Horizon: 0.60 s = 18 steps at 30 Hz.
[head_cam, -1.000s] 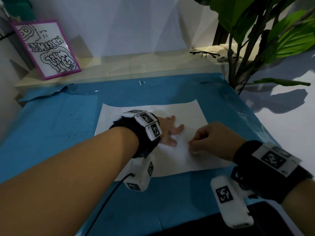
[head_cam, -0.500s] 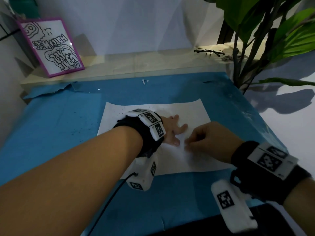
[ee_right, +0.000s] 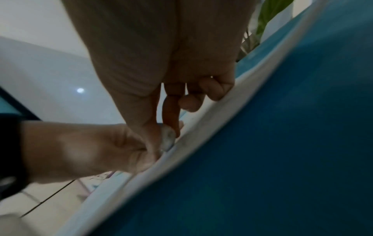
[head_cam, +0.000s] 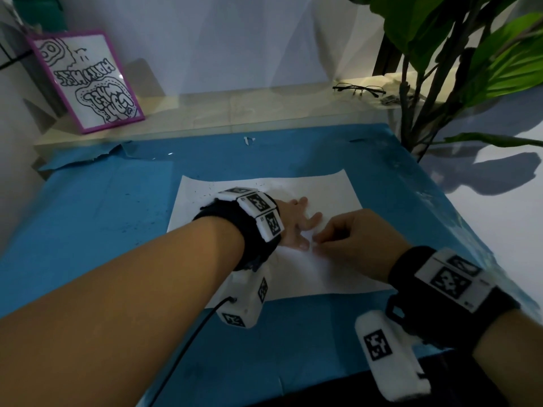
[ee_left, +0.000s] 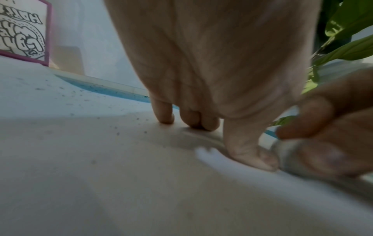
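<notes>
Paper (head_cam: 332, 195) lies flat on the blue mat (head_cam: 88, 215), mid-table, long edge toward the person. Left hand (head_cam: 293, 227) is on the sheet's middle, fingers straight and a bit spread, tips and thumb pressing down; it holds nothing and just pins the sheet. Right hand (head_cam: 355, 239) sits just beside it, fingers curled, thumb and forefinger pinching a small grey piece (ee_left: 286, 158). Can't tell what the piece is, too blurred; it looks rounded. The piece touches the paper right next to the left thumb, and the right little finger also rests on the sheet. Dark specks (head_cam: 205, 190) are scattered over the paper's far-left part and onto the mat. On the ledge behind: a framed drawing (head_cam: 85, 80) leaning on the wall at left, glasses (head_cam: 360, 90) at right. Plant (head_cam: 440, 54) stands off the mat's far-right corner.
</notes>
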{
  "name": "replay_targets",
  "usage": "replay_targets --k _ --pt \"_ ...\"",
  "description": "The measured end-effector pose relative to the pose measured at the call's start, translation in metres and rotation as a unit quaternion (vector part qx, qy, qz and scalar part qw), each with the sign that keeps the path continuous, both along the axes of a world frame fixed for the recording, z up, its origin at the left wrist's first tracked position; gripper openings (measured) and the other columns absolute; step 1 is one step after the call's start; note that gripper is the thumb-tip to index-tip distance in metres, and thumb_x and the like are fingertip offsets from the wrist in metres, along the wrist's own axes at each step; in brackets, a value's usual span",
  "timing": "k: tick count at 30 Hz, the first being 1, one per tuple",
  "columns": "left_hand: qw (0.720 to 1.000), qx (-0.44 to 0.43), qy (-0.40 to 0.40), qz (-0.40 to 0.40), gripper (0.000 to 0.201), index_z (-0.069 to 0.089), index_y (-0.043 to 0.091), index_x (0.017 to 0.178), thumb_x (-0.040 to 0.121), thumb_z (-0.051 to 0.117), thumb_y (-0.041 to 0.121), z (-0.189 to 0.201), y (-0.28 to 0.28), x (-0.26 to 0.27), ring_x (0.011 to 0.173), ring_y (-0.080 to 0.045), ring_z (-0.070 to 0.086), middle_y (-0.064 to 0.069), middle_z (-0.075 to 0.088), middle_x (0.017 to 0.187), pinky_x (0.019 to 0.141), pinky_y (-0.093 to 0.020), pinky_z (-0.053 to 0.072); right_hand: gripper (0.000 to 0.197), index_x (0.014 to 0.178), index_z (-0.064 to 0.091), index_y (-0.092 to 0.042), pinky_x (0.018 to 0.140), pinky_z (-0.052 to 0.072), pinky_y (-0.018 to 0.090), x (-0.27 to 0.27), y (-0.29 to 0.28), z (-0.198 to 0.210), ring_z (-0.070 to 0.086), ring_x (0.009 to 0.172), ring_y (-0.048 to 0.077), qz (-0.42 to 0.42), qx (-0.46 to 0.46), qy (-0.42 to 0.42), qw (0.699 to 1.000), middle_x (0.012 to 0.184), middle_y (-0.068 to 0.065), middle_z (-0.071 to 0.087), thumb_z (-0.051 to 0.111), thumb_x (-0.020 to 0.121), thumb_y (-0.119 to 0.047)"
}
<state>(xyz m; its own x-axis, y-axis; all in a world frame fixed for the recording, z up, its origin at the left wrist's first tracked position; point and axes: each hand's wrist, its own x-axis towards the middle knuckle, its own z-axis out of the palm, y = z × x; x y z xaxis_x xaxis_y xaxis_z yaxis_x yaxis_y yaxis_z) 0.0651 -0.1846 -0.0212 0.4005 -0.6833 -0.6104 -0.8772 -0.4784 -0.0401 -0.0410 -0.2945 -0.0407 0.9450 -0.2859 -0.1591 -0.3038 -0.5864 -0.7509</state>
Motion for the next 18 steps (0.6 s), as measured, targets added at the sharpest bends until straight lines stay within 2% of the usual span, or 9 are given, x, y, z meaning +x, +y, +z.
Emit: replay_targets --k 2,3,6,9,12,13,14,16,18 --pt "1.0 0.001 -0.001 -0.001 0.064 -0.002 0.022 0.152 0.102 0.033 0.04 0.001 0.0 -0.001 0.147 -0.028 -0.003 -0.016 -0.016 0.157 0.118 -0.039 0.008 0.009 0.068 0.073 -0.015 0.07 0.05 0.025 -0.005 0.003 -0.002 0.06 0.065 0.006 0.035 0.02 0.026 0.999 0.072 -0.002 0.072 0.079 0.07 -0.021" --pt "1.0 0.001 -0.001 -0.003 0.065 -0.003 0.022 0.152 0.102 0.034 0.04 0.0 0.0 0.0 0.147 -0.028 -0.003 -0.016 -0.016 0.157 0.118 -0.038 0.008 0.008 0.068 0.073 -0.017 0.067 0.049 0.023 -0.007 0.001 -0.004 0.059 0.063 0.004 0.019 0.043 0.012 0.999 0.069 -0.005 0.071 0.08 0.071 -0.021" --pt "1.0 -0.013 -0.003 0.007 0.066 -0.004 0.022 0.152 0.102 0.034 0.041 0.002 0.004 0.0 0.147 -0.026 -0.003 -0.013 -0.016 0.158 0.116 -0.036 0.007 0.006 0.079 0.072 -0.015 0.057 0.046 0.023 -0.006 -0.014 -0.016 0.054 0.053 0.007 -0.15 0.156 -0.081 0.973 0.057 -0.01 0.063 0.076 0.076 -0.018" --pt "0.999 -0.049 -0.006 0.006 0.066 -0.004 0.017 0.153 0.102 0.032 0.041 0.007 0.013 -0.024 0.147 -0.021 -0.007 -0.007 -0.02 0.158 0.117 -0.04 0.007 0.016 0.094 0.066 -0.01 0.058 0.05 0.033 -0.006 -0.024 -0.026 0.053 0.047 0.013 -0.231 0.227 -0.103 0.941 0.062 0.0 0.061 0.071 0.081 -0.018" --pt "0.993 -0.053 0.052 -0.095 0.06 -0.002 0.025 0.153 0.102 0.025 0.044 0.01 0.024 -0.065 0.146 -0.013 -0.007 0.005 -0.014 0.159 0.117 -0.045 0.004 0.015 0.1 0.062 -0.01 0.05 0.049 0.028 -0.008 -0.026 -0.03 0.051 0.039 0.008 -0.228 0.246 -0.124 0.934 0.059 0.004 0.052 0.065 0.086 -0.015" --pt "0.991 -0.041 0.071 -0.103 0.059 0.0 0.025 0.153 0.102 0.023 0.043 0.007 0.031 -0.069 0.146 -0.013 -0.004 0.005 -0.009 0.16 0.118 -0.044 0.004 0.013 0.101 0.061 -0.01 0.046 0.048 0.025 -0.007 -0.026 -0.031 0.05 0.037 0.007 -0.223 0.245 -0.126 0.935 0.058 0.004 0.05 0.063 0.088 -0.014" --pt "0.994 -0.036 0.075 -0.074 0.057 0.005 0.021 0.153 0.103 0.023 0.041 0.006 0.037 -0.063 0.147 -0.016 0.003 0.001 -0.001 0.161 0.118 -0.043 0.009 0.012 0.101 0.061 -0.01 0.044 0.048 0.023 -0.007 -0.026 -0.031 0.049 0.037 0.007 -0.217 0.245 -0.124 0.937 0.057 0.005 0.048 0.061 0.089 -0.013" --pt "0.996 -0.045 0.002 0.072 0.056 0.022 0.013 0.15 0.101 0.026 0.041 0.003 0.046 -0.03 0.143 -0.025 0.018 -0.007 0.017 0.158 0.114 -0.038 0.019 0.011 0.101 0.062 -0.011 0.044 0.05 0.022 -0.006 -0.026 -0.032 0.049 0.036 0.007 -0.213 0.251 -0.119 0.937 0.057 0.005 0.046 0.06 0.091 -0.014" --pt "0.976 -0.028 -0.108 0.186 0.067 0.01 0.013 0.152 0.098 0.019 0.053 0.003 0.052 -0.007 0.146 -0.025 0.007 -0.005 0.002 0.16 0.116 -0.041 0.013 0.01 0.1 0.064 -0.012 0.054 0.057 0.03 -0.005 -0.025 -0.034 0.051 0.037 0.007 -0.218 0.263 -0.116 0.933 0.056 0.004 0.047 0.06 0.09 -0.014"
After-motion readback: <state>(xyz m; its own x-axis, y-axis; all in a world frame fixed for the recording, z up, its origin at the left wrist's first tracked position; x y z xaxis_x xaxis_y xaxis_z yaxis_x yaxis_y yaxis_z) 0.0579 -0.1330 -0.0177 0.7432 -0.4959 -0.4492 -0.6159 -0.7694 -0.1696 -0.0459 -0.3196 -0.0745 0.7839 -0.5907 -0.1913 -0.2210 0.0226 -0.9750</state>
